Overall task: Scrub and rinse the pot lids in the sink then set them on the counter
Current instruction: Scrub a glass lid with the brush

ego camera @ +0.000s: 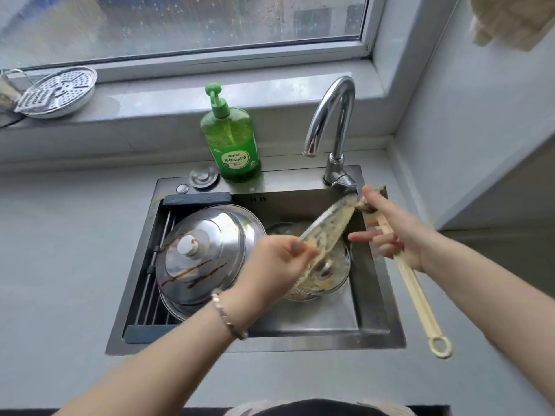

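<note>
My left hand (273,262) grips a dirty glass pot lid (326,226) by its rim and holds it tilted on edge over the sink (315,328). My right hand (393,232) holds a long cream-handled dish brush (417,292), its head against the lid's upper edge, close by the tap's base. A large steel lid (204,253) with a white knob and brown streaks leans on a rack in the left of the sink. Another soiled glass lid (327,274) lies in the basin under the held one.
A green dish soap bottle (232,139) stands behind the sink, with the curved tap (330,121) to its right. A steel steamer plate (60,91) lies on the windowsill at the left. Grey counter (60,250) lies on both sides of the sink.
</note>
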Available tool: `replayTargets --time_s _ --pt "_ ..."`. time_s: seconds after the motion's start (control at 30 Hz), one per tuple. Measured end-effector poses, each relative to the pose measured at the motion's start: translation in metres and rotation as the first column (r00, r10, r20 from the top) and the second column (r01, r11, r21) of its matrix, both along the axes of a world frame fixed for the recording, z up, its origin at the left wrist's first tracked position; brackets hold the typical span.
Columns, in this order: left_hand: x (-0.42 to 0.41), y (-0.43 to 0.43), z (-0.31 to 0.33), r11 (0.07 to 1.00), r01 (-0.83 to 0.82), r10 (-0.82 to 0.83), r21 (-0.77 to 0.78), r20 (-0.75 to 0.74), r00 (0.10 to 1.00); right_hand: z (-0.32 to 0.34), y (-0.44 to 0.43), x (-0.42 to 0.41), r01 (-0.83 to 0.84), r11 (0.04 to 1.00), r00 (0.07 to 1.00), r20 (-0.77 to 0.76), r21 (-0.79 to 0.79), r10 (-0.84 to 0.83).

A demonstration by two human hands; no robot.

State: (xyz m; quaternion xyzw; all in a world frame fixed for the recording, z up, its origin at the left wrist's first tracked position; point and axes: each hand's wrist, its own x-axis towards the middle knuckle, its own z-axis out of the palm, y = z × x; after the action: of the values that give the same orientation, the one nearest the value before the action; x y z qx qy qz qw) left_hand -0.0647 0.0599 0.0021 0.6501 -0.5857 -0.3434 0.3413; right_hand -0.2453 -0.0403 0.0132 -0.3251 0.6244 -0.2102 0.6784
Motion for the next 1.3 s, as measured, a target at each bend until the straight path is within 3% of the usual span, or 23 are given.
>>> replayTargets --time_s 0.07,0.17,0.23,0.3,0.37,0.43,0.5,0.53,0.57,0.6,0.63,0.67,0.7,0.73,0.8,0.97,1.03,1.07,1.1,1.17,1.2,1.23,1.3 --pt "-0.018 0.0 -0.013 0.981 0.117 -0.079 -0.152 0.237 0.968 0.006 0.0 -0.005 -0.021 0.998 1.0 -0.004 0.062 0.021" --pt "-0.04 0.003 -0.033 0.894 0.325 -0.123 -0.31 0.526 0.841 -0.001 0.006 -0.015 0.047 0.989 0.999 0.008 0.137 -0.049" --pt "-0.048 0.007 -0.044 0.857 0.418 -0.153 -0.302 0.624 0.766 -0.01 0.01 -0.02 0.103 0.984 0.994 0.032 0.145 -0.109" --pt "-0.046 0.008 -0.05 0.827 0.463 -0.192 -0.318 0.615 0.765 -0.017 0.015 -0.022 0.163 0.979 0.982 0.072 0.12 -0.172" --pt "-0.038 0.011 -0.05 0.827 0.494 -0.293 -0.268 0.544 0.786 -0.023 0.018 -0.023 0.223 0.974 0.969 0.098 0.05 -0.227" --pt "-0.023 0.012 -0.052 0.883 0.456 -0.36 -0.109 0.465 0.808 -0.025 0.02 -0.024 0.256 0.966 0.96 0.127 -0.036 -0.25" --pt "-0.006 0.013 -0.05 0.942 0.324 -0.336 0.09 0.257 0.906 -0.022 0.022 -0.023 0.271 0.955 0.956 0.147 -0.122 -0.253" --pt "0.001 0.014 -0.05 0.977 0.165 -0.179 0.138 0.094 0.979 -0.02 0.023 -0.023 0.271 0.949 0.957 0.147 -0.161 -0.249" --pt "0.008 0.012 -0.051 0.979 -0.05 0.063 0.197 -0.06 0.996 -0.017 0.023 -0.022 0.268 0.944 0.959 0.145 -0.191 -0.242" --pt "0.013 0.008 -0.048 0.911 -0.266 0.332 0.315 -0.177 0.927 -0.014 0.023 -0.022 0.261 0.941 0.962 0.145 -0.215 -0.233" --pt "0.019 0.003 -0.045 0.792 -0.396 0.552 0.466 -0.268 0.789 -0.011 0.024 -0.021 0.253 0.94 0.963 0.151 -0.228 -0.223" --pt "0.027 -0.001 -0.045 0.688 -0.395 0.687 0.609 -0.372 0.624 -0.009 0.024 -0.021 0.243 0.942 0.964 0.167 -0.23 -0.208" --pt "0.036 -0.004 -0.048 0.641 -0.3 0.743 0.707 -0.472 0.474 -0.008 0.023 -0.022 0.229 0.947 0.965 0.182 -0.223 -0.19" --pt "0.044 -0.004 -0.046 0.642 -0.161 0.745 0.749 -0.562 0.359 -0.008 0.022 -0.023 0.21 0.955 0.967 0.192 -0.209 -0.17" --pt "0.057 0.002 -0.041 0.708 0.035 0.676 0.705 -0.692 0.254 -0.007 0.023 -0.025 0.155 0.974 0.973 0.194 -0.168 -0.122" --pt "0.08 0.021 -0.049 0.831 0.339 0.4 0.441 -0.897 0.187 -0.013 0.023 -0.026 0.074 0.995 0.986 0.151 -0.067 -0.063" --pt "0.079 0.024 -0.046 0.832 0.366 0.345 0.417 -0.906 0.247 -0.023 0.018 -0.028 0.028 0.993 1.0 -0.005 -0.113 -0.028" --pt "0.078 0.025 -0.044 0.83 0.356 0.342 0.429 -0.896 0.282 -0.026 0.014 -0.029 -0.055 0.981 0.984 -0.177 -0.184 0.022" --pt "0.076 0.026 -0.042 0.831 0.339 0.35 0.442 -0.887 0.3 -0.028 0.011 -0.03 -0.175 0.952 0.922 -0.381 -0.252 0.069" --pt "0.073 0.028 -0.038 0.827 0.316 0.365 0.465 -0.871 0.329 -0.036 0.004 -0.034 -0.425 0.855 0.691 -0.717 -0.296 0.096" --pt "0.071 0.029 -0.034 0.825 0.305 0.367 0.476 -0.861 0.352 -0.038 0.005 -0.032 -0.527 0.796 0.618 -0.777 -0.297 0.119" --pt "0.069 0.03 -0.031 0.825 0.302 0.36 0.477 -0.857 0.367 -0.038 0.008 -0.028 -0.586 0.747 0.602 -0.786 -0.313 0.142" --pt "0.064 0.031 -0.024 0.833 0.301 0.334 0.464 -0.855 0.396 -0.034 0.021 -0.011 -0.66 0.67 0.627 -0.74 -0.339 0.244"
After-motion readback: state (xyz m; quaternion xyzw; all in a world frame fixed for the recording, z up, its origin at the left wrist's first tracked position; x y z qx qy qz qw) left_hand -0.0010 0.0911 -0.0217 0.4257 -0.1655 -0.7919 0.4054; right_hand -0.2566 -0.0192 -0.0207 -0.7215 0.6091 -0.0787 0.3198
